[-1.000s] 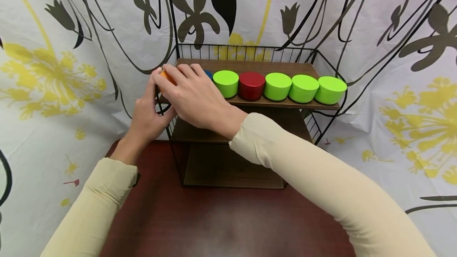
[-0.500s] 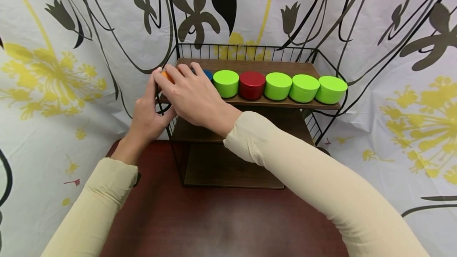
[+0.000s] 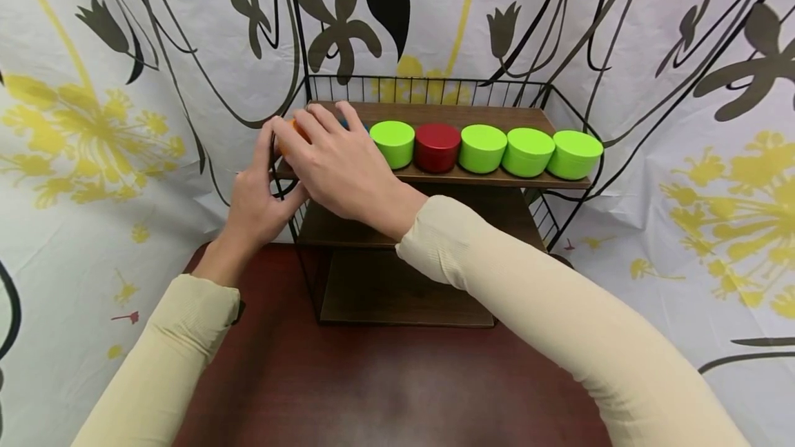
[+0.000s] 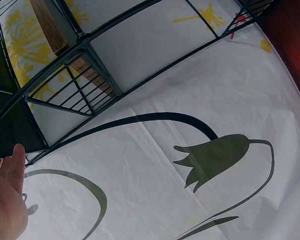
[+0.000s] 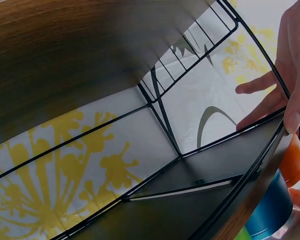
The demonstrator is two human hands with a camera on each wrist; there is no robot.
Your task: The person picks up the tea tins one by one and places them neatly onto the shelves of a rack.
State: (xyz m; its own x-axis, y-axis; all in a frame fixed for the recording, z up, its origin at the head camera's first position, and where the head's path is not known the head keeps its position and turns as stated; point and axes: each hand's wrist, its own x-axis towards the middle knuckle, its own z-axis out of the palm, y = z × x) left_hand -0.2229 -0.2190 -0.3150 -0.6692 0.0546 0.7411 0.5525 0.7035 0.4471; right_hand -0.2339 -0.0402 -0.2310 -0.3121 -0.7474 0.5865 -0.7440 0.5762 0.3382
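An orange round container (image 3: pixel 301 131), mostly hidden by my hands, stands at the left end of the top shelf (image 3: pixel 491 116). My right hand (image 3: pixel 348 167) curls over it from above and grips it. My left hand (image 3: pixel 257 195) holds it at the shelf's left corner, its index finger along the container's outer side. In the right wrist view the left thumb (image 5: pixel 293 120) lies at the shelf edge by the orange container (image 5: pixel 293 159). Beside that is a blue container (image 5: pixel 271 207), largely covered in the head view. The left wrist view catches only part of the left hand (image 4: pixel 7 195).
Along the top shelf stand a lime-green container (image 3: pixel 393 143), a dark red one (image 3: pixel 437 148) and several more lime-green ones (image 3: pixel 528 152). Wooden lower shelves (image 3: pixel 406 288) and a black wire frame (image 3: pixel 549 98) sit on a dark red table (image 3: pixel 397 385), against patterned cloth (image 3: pixel 124 226).
My right hand has turned slightly on the orange container, its outer fingertips shifting up and right. The left hand and the row of containers stay where they were.
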